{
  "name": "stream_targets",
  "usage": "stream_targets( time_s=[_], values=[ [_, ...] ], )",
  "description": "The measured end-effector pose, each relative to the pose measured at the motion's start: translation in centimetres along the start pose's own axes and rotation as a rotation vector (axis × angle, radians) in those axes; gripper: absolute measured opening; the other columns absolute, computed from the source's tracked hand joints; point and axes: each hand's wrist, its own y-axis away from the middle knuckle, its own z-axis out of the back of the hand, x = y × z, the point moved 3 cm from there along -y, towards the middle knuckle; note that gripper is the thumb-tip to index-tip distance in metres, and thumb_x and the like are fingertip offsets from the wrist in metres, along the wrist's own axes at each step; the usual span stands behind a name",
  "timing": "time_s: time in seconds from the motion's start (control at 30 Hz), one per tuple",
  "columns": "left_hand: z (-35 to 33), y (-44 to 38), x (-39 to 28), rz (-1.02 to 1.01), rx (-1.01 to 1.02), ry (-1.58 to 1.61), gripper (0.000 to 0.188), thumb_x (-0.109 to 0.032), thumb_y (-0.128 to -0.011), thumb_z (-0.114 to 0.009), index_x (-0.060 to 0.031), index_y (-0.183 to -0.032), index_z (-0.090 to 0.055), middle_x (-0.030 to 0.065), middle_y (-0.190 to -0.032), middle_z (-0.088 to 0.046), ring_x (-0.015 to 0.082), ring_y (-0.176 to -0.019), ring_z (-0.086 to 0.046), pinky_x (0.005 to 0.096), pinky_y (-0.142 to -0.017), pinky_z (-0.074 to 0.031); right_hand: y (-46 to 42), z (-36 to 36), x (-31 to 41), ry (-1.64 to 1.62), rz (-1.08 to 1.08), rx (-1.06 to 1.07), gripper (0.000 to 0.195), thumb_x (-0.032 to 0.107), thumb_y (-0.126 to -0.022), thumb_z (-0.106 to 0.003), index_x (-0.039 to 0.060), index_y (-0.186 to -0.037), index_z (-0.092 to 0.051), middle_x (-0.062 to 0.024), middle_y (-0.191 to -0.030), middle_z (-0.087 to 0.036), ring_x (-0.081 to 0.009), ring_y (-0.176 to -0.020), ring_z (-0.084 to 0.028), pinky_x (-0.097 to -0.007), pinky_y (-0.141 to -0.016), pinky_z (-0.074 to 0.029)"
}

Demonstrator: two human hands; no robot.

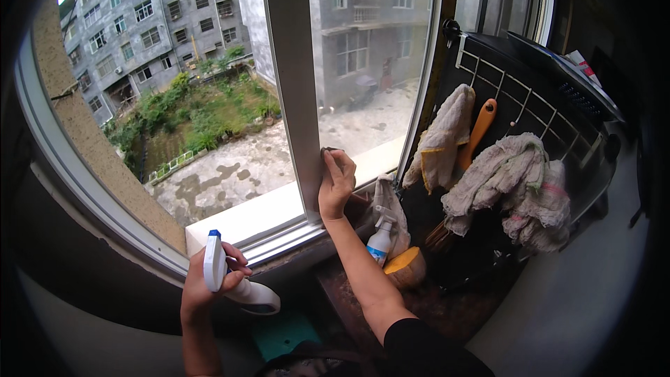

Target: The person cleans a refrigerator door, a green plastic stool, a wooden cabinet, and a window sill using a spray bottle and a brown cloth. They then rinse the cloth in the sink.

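Observation:
My left hand (201, 283) is closed around a white spray bottle (250, 293) with a blue-tipped trigger head, low in front of the open side of a sliding window. My right hand (336, 180) is raised at the window's grey vertical frame (299, 89), its thumb and fingers pinched at a small dark part, perhaps a latch; the fingers cover most of it. Right of that frame is a hazy glass pane (374, 52). The lower window track (285, 241) runs between my two hands.
Right of my right forearm stand another spray bottle (380, 241) and a cut pumpkin (405, 267). Cloths (497, 178) and an orange-handled tool (479, 128) hang from a wire rack (502, 76). A green object (285, 335) lies below.

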Motion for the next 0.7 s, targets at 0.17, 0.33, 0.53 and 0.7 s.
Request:
stream_targets(
  time_s=[0.17, 0.33, 0.53, 0.7],
  values=[
    [1.3, 0.7, 0.4, 0.021, -0.001, -0.022, 0.033, -0.013, -0.076, -0.078, 0.0029, -0.099, -0.06, 0.0106, -0.09, -0.066, 0.0207, -0.082, -0.069, 0.0324, -0.077, -0.056, -8.1, -3.2, 3.0, -0.127, 0.098, -0.011, 0.032, -0.014, -0.082, -0.066, 0.0019, -0.109, -0.072, -0.0094, -0.106, -0.065, -0.0267, -0.097, -0.06, -0.0345, -0.085, -0.05],
    [1.8, 0.7, 1.4, 0.024, -0.051, 0.041, 0.035, -0.012, -0.075, -0.079, 0.0018, -0.1, -0.059, 0.0119, -0.09, -0.067, 0.0225, -0.084, -0.07, 0.034, -0.078, -0.057, -21.1, -7.4, 7.5, -0.374, 0.169, -0.063, 0.023, -0.006, -0.09, -0.064, 0.003, -0.111, -0.07, -0.0083, -0.11, -0.068, -0.0218, -0.1, -0.064, -0.0317, -0.086, -0.052],
    [3.0, 1.6, 1.1, 0.039, -0.094, 0.044, 0.034, -0.008, -0.074, -0.079, 0.0027, -0.099, -0.059, 0.0124, -0.091, -0.067, 0.0234, -0.083, -0.071, 0.035, -0.076, -0.058, -11.1, -4.8, 6.9, -0.181, 0.496, 0.047, 0.026, -0.008, -0.075, -0.078, 0.0062, -0.096, -0.072, -0.0052, -0.098, -0.068, -0.0204, -0.085, -0.059, -0.0289, -0.075, -0.049],
    [3.6, 1.5, 1.2, 0.08, -0.086, -0.052, 0.029, -0.004, -0.076, -0.076, 0.0021, -0.099, -0.06, 0.012, -0.091, -0.067, 0.0213, -0.085, -0.071, 0.0324, -0.079, -0.058, -18.0, -8.5, 11.6, -0.154, 0.612, 0.103, 0.027, -0.007, -0.073, -0.078, 0.0055, -0.097, -0.074, -0.0031, -0.093, -0.067, -0.0204, -0.084, -0.055, -0.0292, -0.073, -0.046]
  ],
)
